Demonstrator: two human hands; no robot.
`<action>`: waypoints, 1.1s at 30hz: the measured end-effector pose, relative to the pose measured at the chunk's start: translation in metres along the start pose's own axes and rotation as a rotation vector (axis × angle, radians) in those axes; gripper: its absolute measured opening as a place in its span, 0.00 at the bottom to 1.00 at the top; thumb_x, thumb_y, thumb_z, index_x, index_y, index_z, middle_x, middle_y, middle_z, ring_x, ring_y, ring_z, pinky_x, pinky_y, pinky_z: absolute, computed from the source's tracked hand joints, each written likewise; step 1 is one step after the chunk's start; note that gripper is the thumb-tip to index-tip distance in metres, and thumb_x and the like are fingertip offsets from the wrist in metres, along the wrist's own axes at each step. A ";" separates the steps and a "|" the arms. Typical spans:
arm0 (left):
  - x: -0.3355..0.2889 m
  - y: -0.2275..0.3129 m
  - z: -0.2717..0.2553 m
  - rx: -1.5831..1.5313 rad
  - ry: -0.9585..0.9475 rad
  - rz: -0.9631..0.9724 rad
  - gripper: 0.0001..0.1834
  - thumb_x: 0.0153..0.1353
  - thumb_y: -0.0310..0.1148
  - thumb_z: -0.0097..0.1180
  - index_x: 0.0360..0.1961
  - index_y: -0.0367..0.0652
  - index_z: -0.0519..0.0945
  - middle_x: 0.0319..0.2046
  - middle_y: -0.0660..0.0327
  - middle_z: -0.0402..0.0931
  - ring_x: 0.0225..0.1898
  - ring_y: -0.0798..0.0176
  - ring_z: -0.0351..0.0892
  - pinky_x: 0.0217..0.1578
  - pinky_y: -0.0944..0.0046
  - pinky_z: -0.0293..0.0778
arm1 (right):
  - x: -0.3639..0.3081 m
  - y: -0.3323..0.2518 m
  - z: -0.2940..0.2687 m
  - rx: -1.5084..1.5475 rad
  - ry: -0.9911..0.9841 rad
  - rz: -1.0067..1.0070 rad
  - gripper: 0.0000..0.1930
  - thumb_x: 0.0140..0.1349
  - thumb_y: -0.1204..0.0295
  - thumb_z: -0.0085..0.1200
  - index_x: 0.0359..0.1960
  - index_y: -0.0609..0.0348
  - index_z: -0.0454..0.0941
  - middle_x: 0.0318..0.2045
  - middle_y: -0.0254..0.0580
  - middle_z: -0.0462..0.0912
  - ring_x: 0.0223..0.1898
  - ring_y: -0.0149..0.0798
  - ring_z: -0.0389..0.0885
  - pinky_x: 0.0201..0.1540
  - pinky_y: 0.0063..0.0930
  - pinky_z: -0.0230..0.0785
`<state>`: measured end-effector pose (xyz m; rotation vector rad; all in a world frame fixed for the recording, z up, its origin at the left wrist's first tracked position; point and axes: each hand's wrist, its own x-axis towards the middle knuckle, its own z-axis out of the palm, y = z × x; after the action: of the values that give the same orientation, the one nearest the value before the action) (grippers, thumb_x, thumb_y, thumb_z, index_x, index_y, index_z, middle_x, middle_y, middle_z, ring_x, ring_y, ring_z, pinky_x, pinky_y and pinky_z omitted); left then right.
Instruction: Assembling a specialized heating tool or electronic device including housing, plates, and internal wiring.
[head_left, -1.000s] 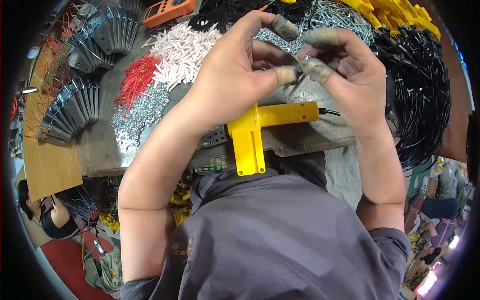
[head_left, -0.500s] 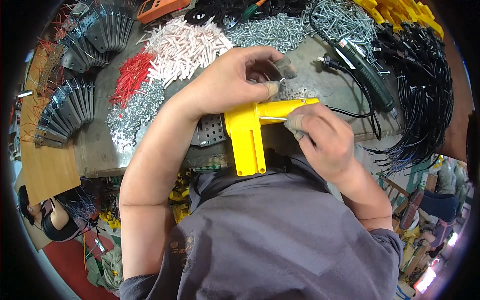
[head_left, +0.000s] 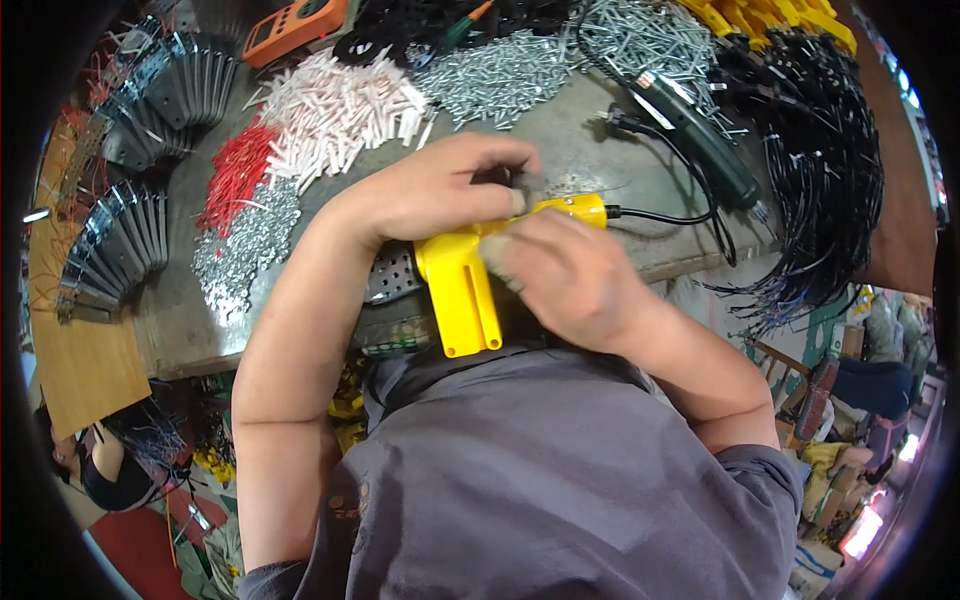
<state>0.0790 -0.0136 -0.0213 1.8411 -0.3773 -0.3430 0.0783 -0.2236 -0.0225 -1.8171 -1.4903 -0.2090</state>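
Note:
A yellow plastic housing (head_left: 458, 305) lies at the table's front edge, close to my body, its slotted block pointing toward me. From its left side sticks out a perforated metal plate (head_left: 390, 280); a black cable (head_left: 655, 216) leaves its right end. My left hand (head_left: 450, 190) curves over the far side of the housing, thumb and fingers drawn together in a pinch. At the near side, my right hand (head_left: 575, 275) has its fingertips bunched against the housing. Both sets of fingertips are blurred, and anything between them is hidden.
Beyond my hands lie heaps of white sleeves (head_left: 340, 110), red pieces (head_left: 237, 175), small silvery parts (head_left: 245, 245) and screws (head_left: 495, 80). An electric screwdriver (head_left: 700, 135) rests at the right, beside bundled black cables (head_left: 820, 170). Fanned metal plates (head_left: 118, 240) stand at the left.
My right hand has moved left along the housing, and the thin metal rod it held no longer shows. My left fingers have come down closer to the housing. The whole view has shifted slightly.

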 end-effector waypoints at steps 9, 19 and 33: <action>-0.037 0.045 0.009 0.599 0.143 0.128 0.18 0.54 0.40 0.61 0.44 0.43 0.76 0.48 0.54 0.71 0.52 0.48 0.70 0.53 0.54 0.68 | -0.025 0.068 -0.116 -0.459 0.040 0.664 0.22 0.54 0.78 0.60 0.53 0.60 0.72 0.45 0.50 0.77 0.49 0.50 0.76 0.54 0.38 0.68; -0.045 0.026 0.035 0.636 0.120 0.436 0.34 0.41 0.46 0.71 0.48 0.43 0.73 0.42 0.57 0.74 0.48 0.46 0.69 0.52 0.48 0.65 | -0.053 0.097 -0.146 -0.428 -0.079 0.835 0.36 0.54 0.76 0.59 0.65 0.51 0.59 0.53 0.62 0.76 0.58 0.58 0.74 0.58 0.40 0.67; -0.084 0.056 0.032 0.963 -0.046 0.051 0.41 0.33 0.56 0.72 0.54 0.62 0.76 0.66 0.62 0.61 0.68 0.35 0.53 0.65 0.29 0.51 | 0.034 0.019 -0.079 1.041 0.501 0.240 0.21 0.63 0.63 0.54 0.52 0.62 0.68 0.34 0.40 0.72 0.34 0.36 0.73 0.41 0.33 0.66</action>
<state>-0.0151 -0.0212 0.0263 2.7540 -0.6991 -0.1684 0.1319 -0.2485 0.0433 -0.9635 -0.7572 0.1992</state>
